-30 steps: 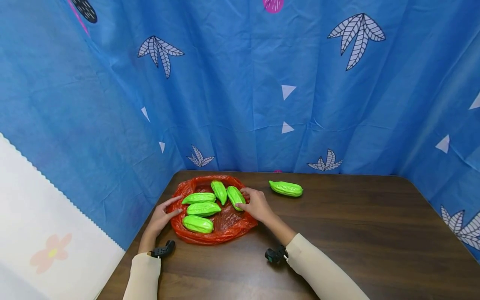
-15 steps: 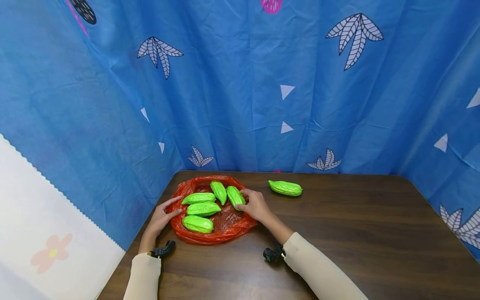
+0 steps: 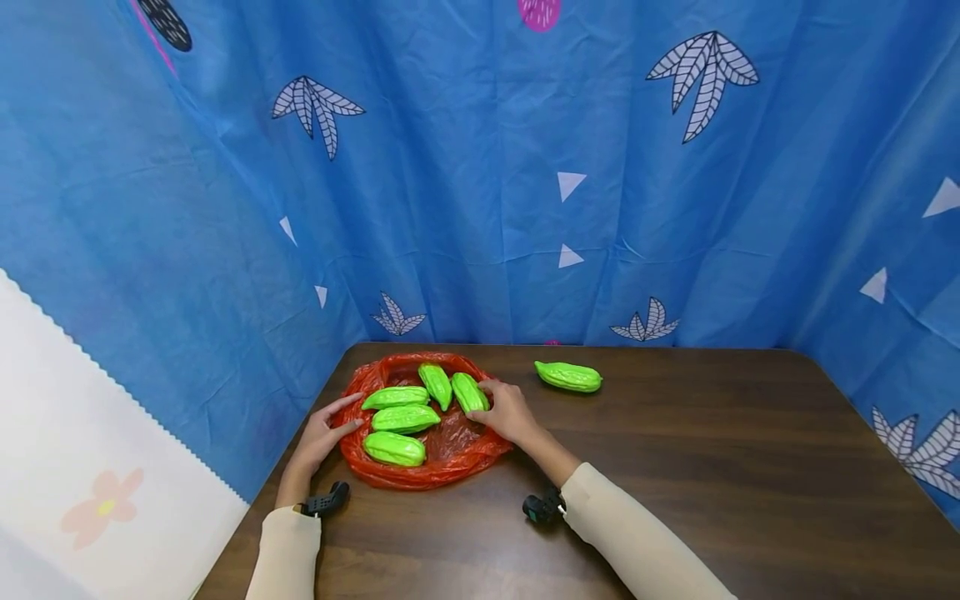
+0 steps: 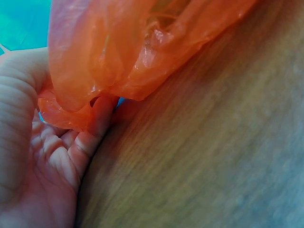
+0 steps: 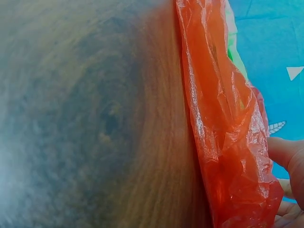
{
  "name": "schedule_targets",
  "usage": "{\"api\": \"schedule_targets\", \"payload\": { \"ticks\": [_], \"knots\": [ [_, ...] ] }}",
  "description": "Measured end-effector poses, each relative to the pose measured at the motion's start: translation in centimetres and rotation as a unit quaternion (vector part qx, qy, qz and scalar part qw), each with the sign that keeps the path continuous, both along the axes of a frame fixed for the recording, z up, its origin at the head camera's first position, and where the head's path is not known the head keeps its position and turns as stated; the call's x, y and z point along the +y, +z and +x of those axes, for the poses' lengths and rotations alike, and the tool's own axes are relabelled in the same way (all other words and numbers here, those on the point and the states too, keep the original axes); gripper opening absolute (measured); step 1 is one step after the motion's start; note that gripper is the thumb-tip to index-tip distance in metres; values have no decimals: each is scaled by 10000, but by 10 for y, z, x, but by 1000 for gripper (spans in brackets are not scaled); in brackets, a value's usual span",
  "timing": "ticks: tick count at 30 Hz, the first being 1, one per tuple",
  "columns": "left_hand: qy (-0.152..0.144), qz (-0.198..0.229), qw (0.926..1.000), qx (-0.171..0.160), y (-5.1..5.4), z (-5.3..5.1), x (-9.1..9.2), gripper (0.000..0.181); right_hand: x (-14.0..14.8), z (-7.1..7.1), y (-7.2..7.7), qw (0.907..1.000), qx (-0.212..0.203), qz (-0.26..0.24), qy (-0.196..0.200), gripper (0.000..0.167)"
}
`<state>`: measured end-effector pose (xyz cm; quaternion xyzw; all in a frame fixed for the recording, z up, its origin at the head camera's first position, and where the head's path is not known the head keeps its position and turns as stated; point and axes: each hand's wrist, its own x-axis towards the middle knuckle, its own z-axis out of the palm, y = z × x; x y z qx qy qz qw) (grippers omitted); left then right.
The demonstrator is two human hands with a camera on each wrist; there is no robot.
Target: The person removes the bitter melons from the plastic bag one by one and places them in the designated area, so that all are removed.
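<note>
An open red plastic bag (image 3: 450, 477) lies at the left of the table with several bright green, ridged bitter melons (image 3: 407, 418) inside. My left hand (image 3: 318, 435) holds the bag's left rim; in the left wrist view the thin film runs between thumb and fingers. At the right side of the bag, my right hand (image 3: 512, 414) has thumb and fingers about the end of the rightmost bitter melon (image 3: 468, 392). The right wrist view shows the thumb against the bag's side (image 5: 232, 142), while the other fingers are partly hidden behind it.
Another bitter melon (image 3: 567, 377) lies outside the bag near the table's back edge. The brown wooden table (image 3: 675, 450) reaches the blue patterned curtain (image 3: 465, 167) behind and at the sides. A white cloth (image 3: 90, 467) hangs at the left.
The view has shifted slightly. My right thumb has edged a little over the lower end of the rightmost bitter melon; my left hand keeps its place on the bag.
</note>
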<state>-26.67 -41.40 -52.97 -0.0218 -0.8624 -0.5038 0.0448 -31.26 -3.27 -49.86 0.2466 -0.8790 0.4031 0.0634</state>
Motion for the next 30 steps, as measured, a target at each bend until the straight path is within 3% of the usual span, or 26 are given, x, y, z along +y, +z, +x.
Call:
{"api": "schedule_targets", "payload": {
  "ticks": [11, 30],
  "knots": [
    [30, -90, 10000, -1, 3, 0, 3, 60, -4, 0, 0, 9996, -10, 178, -210, 60],
    [27, -106, 9999, 7, 2, 1, 0, 59, -5, 2, 3, 9989, 107, 316, -338, 55]
  ]
}}
